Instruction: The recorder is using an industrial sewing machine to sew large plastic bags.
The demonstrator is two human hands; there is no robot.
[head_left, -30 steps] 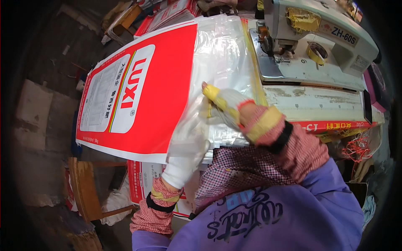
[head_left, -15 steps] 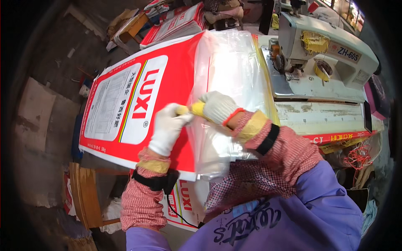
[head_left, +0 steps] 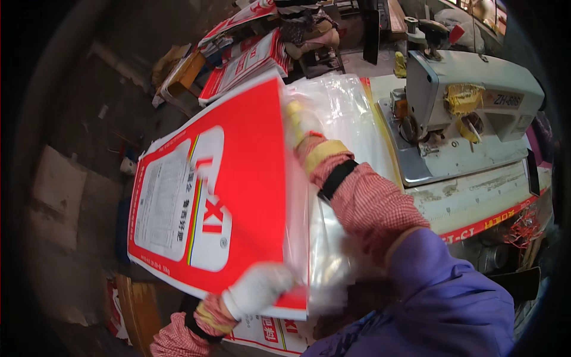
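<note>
Both hands out front and well apart! The left hand [head_left: 262,290], in a white glove [head_left: 253,293], sits low, fingers pointing right, too blurred to read the grip. And there's the right hand [head_left: 301,122], far forward, yellow fingertips [head_left: 294,107] angled up and away, blurred as well. What a stretch: the right forearm [head_left: 375,205] slants long in its red-checked sleeve, a black band [head_left: 339,178] near the wrist; the left forearm [head_left: 178,338] enters from the lower edge, similarly banded.
</note>
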